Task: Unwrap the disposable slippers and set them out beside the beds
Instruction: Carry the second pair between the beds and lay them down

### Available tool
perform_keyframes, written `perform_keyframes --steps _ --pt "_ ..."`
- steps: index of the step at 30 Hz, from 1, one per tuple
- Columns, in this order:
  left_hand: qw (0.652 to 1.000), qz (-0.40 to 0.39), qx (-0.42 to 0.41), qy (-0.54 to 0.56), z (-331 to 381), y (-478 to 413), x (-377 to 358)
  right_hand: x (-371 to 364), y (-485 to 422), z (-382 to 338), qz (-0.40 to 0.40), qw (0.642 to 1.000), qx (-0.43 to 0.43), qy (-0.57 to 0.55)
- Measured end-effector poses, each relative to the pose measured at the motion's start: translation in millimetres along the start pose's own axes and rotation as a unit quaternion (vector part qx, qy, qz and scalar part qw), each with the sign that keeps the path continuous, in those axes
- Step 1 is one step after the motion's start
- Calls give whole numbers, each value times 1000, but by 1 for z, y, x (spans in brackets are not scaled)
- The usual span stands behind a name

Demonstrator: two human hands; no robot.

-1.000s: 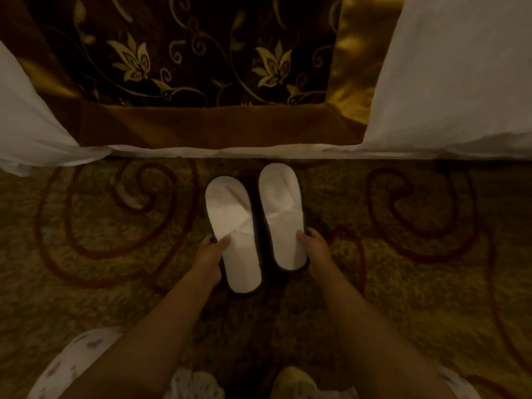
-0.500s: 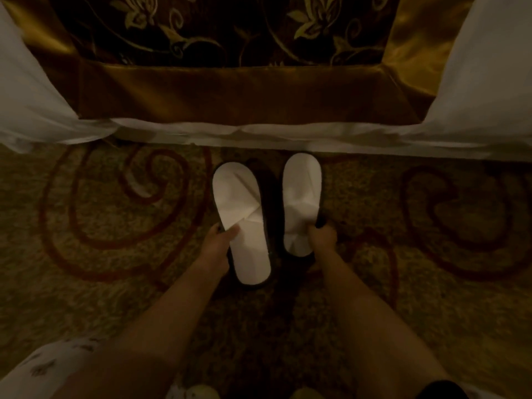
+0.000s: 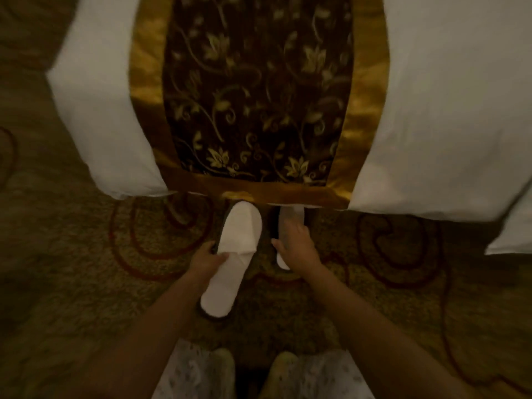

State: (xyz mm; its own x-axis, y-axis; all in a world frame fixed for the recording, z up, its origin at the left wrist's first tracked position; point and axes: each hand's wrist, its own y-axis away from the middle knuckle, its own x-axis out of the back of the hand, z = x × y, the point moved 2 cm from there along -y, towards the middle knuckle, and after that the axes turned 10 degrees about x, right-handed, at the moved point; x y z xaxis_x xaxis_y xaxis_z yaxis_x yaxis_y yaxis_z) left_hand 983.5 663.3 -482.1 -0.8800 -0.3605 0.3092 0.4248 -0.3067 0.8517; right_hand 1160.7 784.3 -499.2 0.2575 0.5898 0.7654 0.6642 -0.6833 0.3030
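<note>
Down on the carpet (image 3: 86,283), by the near edge of the bed (image 3: 100,110), the left hand (image 3: 205,261) grips the left slipper (image 3: 240,228) at its side; the right hand (image 3: 298,244) lies flat, uncurled, on the right slipper (image 3: 291,213).

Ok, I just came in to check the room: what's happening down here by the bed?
A person bends over the carpet, setting out white slippers at the edge of the bed. The left hand holds the left slipper by its side. The right hand lies on top of the right slipper, hiding most of it. Neither is wrapped, and both toes point at the bed.
</note>
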Motion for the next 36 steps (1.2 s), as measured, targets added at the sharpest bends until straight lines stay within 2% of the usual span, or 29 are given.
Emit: perform_keyframes --steps 4,8,11,17,21,27,36 --pt "988 11 -30 -151 30 83 55 76 20 -97 -26 995 90 26" --pt "955 18 -123 -270 69 161 113 144 26 -194 -96 964 208 132" --pt "925 57 -196 -319 110 215 163 190 22 -267 -124 937 259 201" --pt "875 152 -310 -341 191 292 281 271 -7 -412 -102 931 282 208" --pt "853 220 -321 -348 222 320 357 295 -32 -490 -54 922 320 211" --pt "810 327 -337 -352 260 320 442 302 -90 -570 -8 910 353 219" --pt "821 360 -291 -333 338 245 563 294 -246 -665 -10 891 395 223"
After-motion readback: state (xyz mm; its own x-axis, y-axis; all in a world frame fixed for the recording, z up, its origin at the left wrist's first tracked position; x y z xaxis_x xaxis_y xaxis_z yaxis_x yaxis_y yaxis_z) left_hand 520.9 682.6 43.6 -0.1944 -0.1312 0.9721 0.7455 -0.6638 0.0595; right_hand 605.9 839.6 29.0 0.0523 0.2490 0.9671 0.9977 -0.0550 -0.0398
